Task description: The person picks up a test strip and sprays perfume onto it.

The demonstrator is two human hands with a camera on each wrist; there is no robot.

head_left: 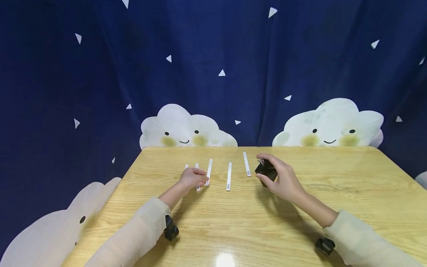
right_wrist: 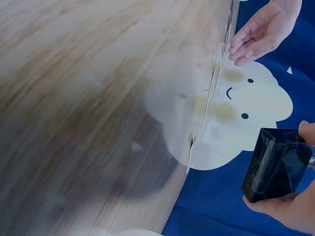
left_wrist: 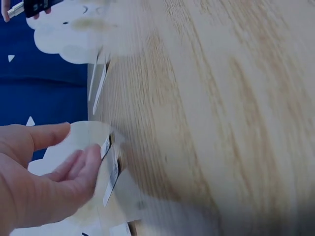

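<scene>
Several narrow white paper strips with small print at their near ends lie in a loose row on the table. My left hand (head_left: pixel 193 177) hovers over the left strips, fingers loosely bent and thumb apart, holding nothing. Its fingertips overlap one strip (head_left: pixel 209 168) in the head view; whether they touch it I cannot tell. To the right, my right hand (head_left: pixel 283 180) holds a glossy black perfume bottle (right_wrist: pixel 278 164) off the table, tilted, between thumb and fingers. A pale nozzle (left_wrist: pixel 16 10) shows on the bottle in the left wrist view. Nearest to the bottle lies the rightmost strip (head_left: pixel 247 164).
The wooden table (head_left: pixel 213 226) reaches back to a dark blue curtain (head_left: pixel 207 33) with white triangles and smiling clouds. Black wrist devices sit at the left cuff (head_left: pixel 171 228) and right cuff (head_left: pixel 324 246). Light glares off the table's front.
</scene>
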